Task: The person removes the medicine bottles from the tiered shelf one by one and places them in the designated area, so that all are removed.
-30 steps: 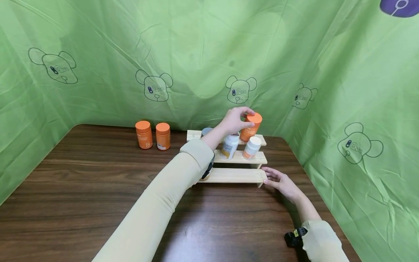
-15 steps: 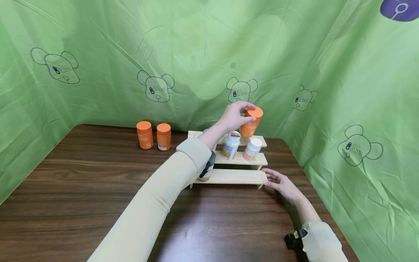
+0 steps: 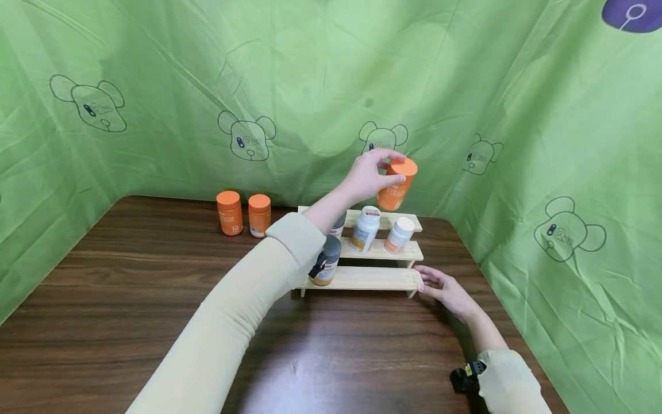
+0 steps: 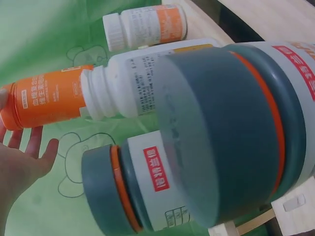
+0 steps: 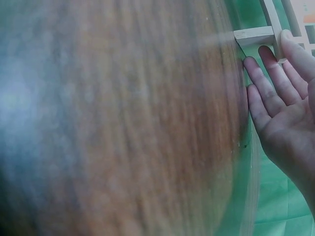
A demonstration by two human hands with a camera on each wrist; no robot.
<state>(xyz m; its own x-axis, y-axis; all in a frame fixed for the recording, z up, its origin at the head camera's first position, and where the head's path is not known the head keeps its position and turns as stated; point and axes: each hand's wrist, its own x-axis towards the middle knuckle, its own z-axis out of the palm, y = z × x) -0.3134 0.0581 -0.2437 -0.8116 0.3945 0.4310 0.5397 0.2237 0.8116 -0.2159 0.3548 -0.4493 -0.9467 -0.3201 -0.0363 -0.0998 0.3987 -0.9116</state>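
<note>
My left hand (image 3: 366, 177) grips an orange bottle (image 3: 399, 185) near its orange cap, thumb in front and fingers behind. The bottle is tilted and held above the top tier of a three-tier wooden rack (image 3: 380, 278). In the left wrist view the same orange bottle (image 4: 51, 96) lies beyond the white bottle's cap, part of its base hidden. My right hand (image 3: 450, 293) holds the right end of the rack's lowest tier. The right wrist view has the thumb of that hand (image 5: 290, 115) on the wood's edge, its other fingers beside the leg.
Two white bottles, one larger (image 3: 364, 231) and one smaller (image 3: 399, 234), stand on the middle tier. Grey-capped bottles (image 3: 327, 261) are partly behind the left sleeve. Two orange bottles (image 3: 230, 214) stand at the table's back left. Green cloth (image 3: 310, 86) hangs behind.
My left hand has raised the orange bottle up from the top tier, and the left forearm has shifted left, uncovering more of the grey-capped bottles. My right hand stays at the rack's end.
</note>
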